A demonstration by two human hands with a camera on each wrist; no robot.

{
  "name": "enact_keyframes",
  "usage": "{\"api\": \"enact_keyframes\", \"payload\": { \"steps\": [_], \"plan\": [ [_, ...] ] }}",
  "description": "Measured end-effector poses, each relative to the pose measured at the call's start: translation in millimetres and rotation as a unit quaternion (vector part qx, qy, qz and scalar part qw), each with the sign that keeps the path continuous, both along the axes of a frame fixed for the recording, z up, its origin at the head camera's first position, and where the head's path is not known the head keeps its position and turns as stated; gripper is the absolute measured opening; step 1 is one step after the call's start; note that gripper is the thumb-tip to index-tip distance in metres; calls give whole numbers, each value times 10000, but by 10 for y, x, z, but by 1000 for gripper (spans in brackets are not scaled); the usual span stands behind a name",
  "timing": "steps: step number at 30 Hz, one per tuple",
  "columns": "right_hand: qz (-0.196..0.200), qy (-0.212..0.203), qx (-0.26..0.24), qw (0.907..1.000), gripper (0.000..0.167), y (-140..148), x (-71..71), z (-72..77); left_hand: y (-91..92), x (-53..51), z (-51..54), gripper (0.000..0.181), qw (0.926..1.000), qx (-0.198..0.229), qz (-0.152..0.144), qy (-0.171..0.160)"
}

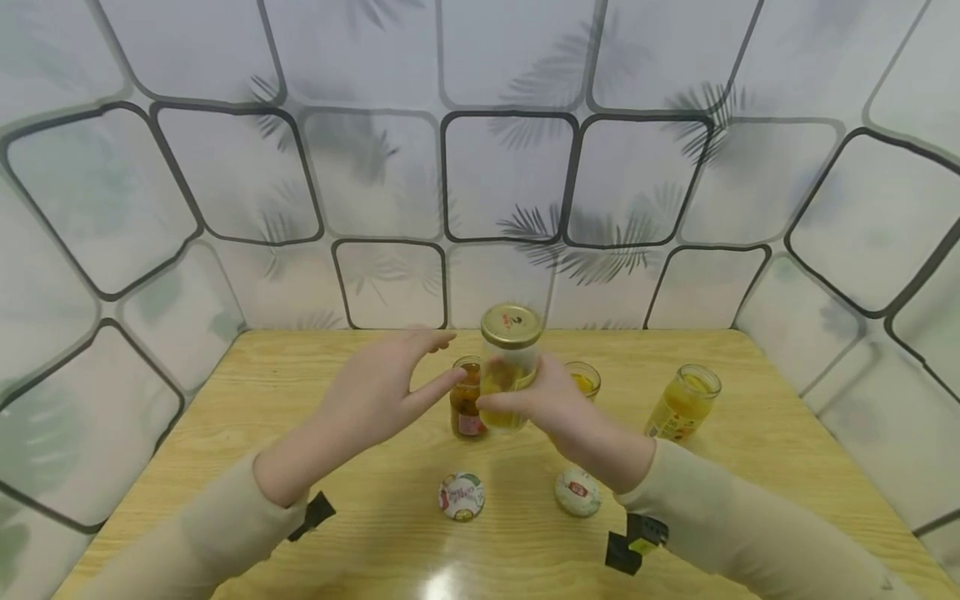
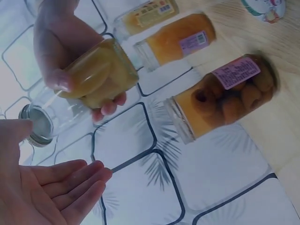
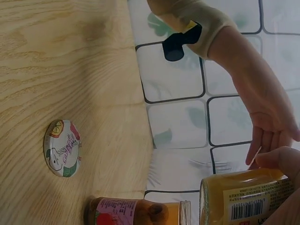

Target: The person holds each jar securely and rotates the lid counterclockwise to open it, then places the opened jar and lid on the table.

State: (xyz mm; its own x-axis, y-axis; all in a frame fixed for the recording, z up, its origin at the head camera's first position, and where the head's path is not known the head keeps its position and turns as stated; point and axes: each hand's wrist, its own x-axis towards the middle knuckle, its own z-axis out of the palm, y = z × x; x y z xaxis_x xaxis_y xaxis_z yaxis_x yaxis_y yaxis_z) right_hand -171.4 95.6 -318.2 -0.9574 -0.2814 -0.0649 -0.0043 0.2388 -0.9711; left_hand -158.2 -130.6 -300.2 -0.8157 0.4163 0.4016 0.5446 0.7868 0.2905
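In the head view my right hand (image 1: 562, 404) grips a glass jar of yellow fruit (image 1: 504, 373) above the table. A gold lid (image 1: 512, 325) sits on the jar's top. To the left, my left hand (image 1: 375, 387) is raised with fingers extended and thumb apart. The left wrist view has that hand (image 2: 61, 190) beside the lid (image 2: 37, 124), its thumb overlapping it; contact is unclear. Behind the held jar stands a lidless jar of dark round fruit (image 1: 465, 408). The right wrist view shows a barcode label (image 3: 246, 208) on the held jar.
An orange-fruit jar (image 2: 180, 40), without a lid, is partly hidden behind my right hand in the head view. Another lidless jar of yellow contents (image 1: 684, 404) stands at right. Two loose lids, one colourful (image 1: 461, 497) and one pale (image 1: 578, 492), lie on the wooden table (image 1: 360, 533).
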Motion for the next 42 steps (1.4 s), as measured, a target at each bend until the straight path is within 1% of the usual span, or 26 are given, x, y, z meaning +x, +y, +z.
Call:
{"api": "enact_keyframes", "payload": {
  "steps": [3,6,14,17,20,22,23,24,25,26,29,30,31,32,33,36,38,41,42],
  "plan": [
    [83,-25,104,9999,45,-12,20,-20,30,5,61,58,9998,143,-111,-106],
    [195,-17,107,9998,46,-29,41,-44,63,9,101,60,9992,259,-213,-208],
    [294,-262,48,9992,55,-68,98,-95,138,-22,148,58,9971,512,-386,-409],
    [368,-285,27,9989,55,-70,103,-109,140,-45,157,59,9943,668,-526,-640],
    [565,-259,4,9981,52,-65,96,-127,132,-84,172,62,9879,886,-824,-965],
    [718,-241,6,9971,48,-64,97,-132,124,-121,181,64,9805,1049,-1146,-1200],
    [780,-254,21,9966,48,-65,100,-131,123,-145,184,65,9755,1138,-1342,-1319],
    [824,-274,37,9962,47,-67,103,-130,123,-172,184,66,9690,1245,-1571,-1443],
    [855,-287,48,9959,47,-71,107,-128,124,-201,184,67,9609,1369,-1800,-1595],
    [870,-320,70,9957,47,-76,113,-122,125,-228,183,68,9513,1508,-2019,-1774],
    [775,-369,288,9959,48,-99,135,-105,132,-303,177,65,9180,1880,-2613,-2315],
    [780,-372,344,9957,48,-106,140,-104,133,-318,176,64,9064,1996,-2778,-2481],
    [794,-361,376,9955,48,-112,143,-102,133,-326,177,63,8967,2089,-2882,-2630],
    [807,-348,419,9952,47,-117,144,-103,133,-330,178,62,8897,2150,-2953,-2738],
    [808,-325,463,9951,47,-119,144,-107,134,-331,179,61,8844,2198,-3019,-2800],
    [944,-265,348,9946,47,-119,130,-129,134,-321,182,60,8760,2313,-3106,-2874],
    [994,-207,270,9945,49,-118,123,-139,135,-316,183,61,8744,2373,-3095,-2886],
    [1064,-156,136,9941,51,-120,117,-147,142,-307,188,62,8668,2531,-3102,-2972],
    [1078,-136,107,9940,50,-122,117,-148,146,-301,191,62,8655,2576,-3092,-2982]
  ]
}}
